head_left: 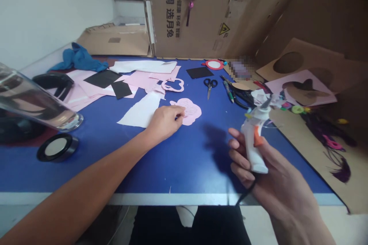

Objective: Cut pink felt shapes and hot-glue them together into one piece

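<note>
Flower, pink, flat on table at left hand; fingertips drawn together over its near-left edge, seemingly to steady it; whether pinching, cannot tell. Glue gun, wrapped in right hand, raised, presumably keeping its tip clear. Scissors, beyond and between both hands, apparently within reach.

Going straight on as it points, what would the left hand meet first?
The pink flower-shaped paper cutout, which the left hand seemingly touches; beyond it, perhaps the green pen.
</note>
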`<state>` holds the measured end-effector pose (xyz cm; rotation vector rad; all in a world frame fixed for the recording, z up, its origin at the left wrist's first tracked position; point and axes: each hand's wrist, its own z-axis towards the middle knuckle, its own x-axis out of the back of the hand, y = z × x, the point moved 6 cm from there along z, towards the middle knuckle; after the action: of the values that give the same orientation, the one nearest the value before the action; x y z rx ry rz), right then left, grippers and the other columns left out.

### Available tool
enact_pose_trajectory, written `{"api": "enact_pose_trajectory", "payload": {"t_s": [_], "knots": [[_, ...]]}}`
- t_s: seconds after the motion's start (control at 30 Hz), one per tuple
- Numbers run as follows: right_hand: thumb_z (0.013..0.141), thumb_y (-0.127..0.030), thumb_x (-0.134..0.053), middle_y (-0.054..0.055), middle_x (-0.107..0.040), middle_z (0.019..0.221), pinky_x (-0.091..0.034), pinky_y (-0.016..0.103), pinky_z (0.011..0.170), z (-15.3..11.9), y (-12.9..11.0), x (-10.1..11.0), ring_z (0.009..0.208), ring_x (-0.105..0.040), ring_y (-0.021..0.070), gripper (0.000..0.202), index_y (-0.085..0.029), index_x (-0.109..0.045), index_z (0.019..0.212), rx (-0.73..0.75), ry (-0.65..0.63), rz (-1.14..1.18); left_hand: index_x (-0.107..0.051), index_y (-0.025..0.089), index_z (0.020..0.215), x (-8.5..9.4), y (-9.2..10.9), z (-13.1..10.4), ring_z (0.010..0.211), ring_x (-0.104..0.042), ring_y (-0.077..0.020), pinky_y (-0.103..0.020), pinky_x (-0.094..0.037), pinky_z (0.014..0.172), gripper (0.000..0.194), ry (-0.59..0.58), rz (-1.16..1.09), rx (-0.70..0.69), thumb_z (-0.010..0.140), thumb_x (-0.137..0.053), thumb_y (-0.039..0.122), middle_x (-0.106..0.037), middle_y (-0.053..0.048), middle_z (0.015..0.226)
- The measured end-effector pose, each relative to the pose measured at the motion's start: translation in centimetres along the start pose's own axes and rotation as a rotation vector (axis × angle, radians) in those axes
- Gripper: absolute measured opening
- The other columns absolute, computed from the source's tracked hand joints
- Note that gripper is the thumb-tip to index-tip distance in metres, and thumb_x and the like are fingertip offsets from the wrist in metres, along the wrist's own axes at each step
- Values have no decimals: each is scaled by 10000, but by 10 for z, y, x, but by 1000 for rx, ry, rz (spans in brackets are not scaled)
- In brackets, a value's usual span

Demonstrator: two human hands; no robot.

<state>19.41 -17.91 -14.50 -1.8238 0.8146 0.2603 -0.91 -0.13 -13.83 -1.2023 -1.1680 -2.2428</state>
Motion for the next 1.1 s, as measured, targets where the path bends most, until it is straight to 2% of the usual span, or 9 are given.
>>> {"api": "enact_pose_trajectory", "payload": {"t_s": [0.1, 0.17, 0.2, 0.33, 0.47, 0.6, 0.73, 0.9, 1.1], "knots": [[781, -524, -930, 78, -730, 1025, -352, 191, 421, 8, -13, 6, 613, -415, 98, 522, -228, -836, 1201, 166, 88, -200, -800, 226, 874, 0, 1, 0, 1102, -822, -274, -382, -641, 933, 210, 0, 0, -4, 924, -647, 91, -864, -44, 1164], [769, -517, -941, 69, -740, 951, -280, 209, 411, 11, -16, 11, 601, -422, 110, 511, -233, -834, 1180, 245, 156, -370, -808, 228, 885, 0, 1, 0, 1108, -822, -267, -382, -648, 955, 217, 4, -2, -15, 922, -648, 86, -861, -44, 1184], [777, -516, -937, 65, -744, 922, -283, 223, 424, 12, -17, 12, 606, -442, 120, 495, -229, -832, 1167, 269, 173, -456, -814, 228, 893, 0, 1, -1, 1117, -822, -266, -386, -649, 972, 221, 5, -3, -20, 917, -650, 81, -857, -45, 1206], [900, -572, -826, 78, -805, 1035, -443, 288, 602, 15, -17, 3, 765, -611, 198, 409, -230, -818, 1125, 341, 129, -834, -828, 224, 921, 0, 1, -2, 1192, -804, -280, -420, -645, 1045, 243, -4, -3, -53, 911, -640, 70, -836, -57, 1280], [982, -637, -696, 70, -815, 973, -486, 344, 695, 12, -20, -13, 806, -651, 248, 429, -233, -782, 1097, 443, 158, -1133, -832, 232, 944, 1, 2, -3, 1232, -789, -268, -422, -631, 1092, 264, -1, -6, -95, 917, -629, 66, -837, -49, 1279], [1055, -630, -582, 68, -821, 1035, -485, 344, 691, 13, -17, -24, 825, -678, 255, 443, -239, -740, 1192, 493, 154, -1234, -838, 235, 938, 0, 3, -2, 1226, -790, -261, -404, -628, 1096, 274, -12, -10, -102, 907, -635, 54, -845, -38, 1253], [1076, -592, -566, 75, -829, 1096, -493, 330, 684, 17, -11, -31, 899, -730, 268, 412, -241, -722, 1227, 522, 106, -1257, -842, 237, 952, 0, 3, -2, 1241, -783, -260, -400, -625, 1099, 282, -18, -6, -86, 915, -628, 56, -836, -38, 1282], [1093, -562, -545, 75, -833, 1039, -486, 321, 661, 19, -1, -40, 837, -740, 251, 395, -234, -700, 1249, 539, 29, -1299, -830, 225, 900, -1, 4, 0, 1204, -793, -280, -413, -622, 1089, 247, -50, 14, -58, 914, -642, 65, -848, -46, 1232], [1094, -547, -533, 79, -824, 971, -483, 339, 661, 20, 9, -49, 749, -724, 246, 416, -214, -660, 1309, 557, -6, -1355, -811, 232, 847, 0, 6, 1, 1119, -805, -263, -391, -625, 1047, 249, -55, 1, -85, 908, -642, 61, -854, -32, 1131]]}}
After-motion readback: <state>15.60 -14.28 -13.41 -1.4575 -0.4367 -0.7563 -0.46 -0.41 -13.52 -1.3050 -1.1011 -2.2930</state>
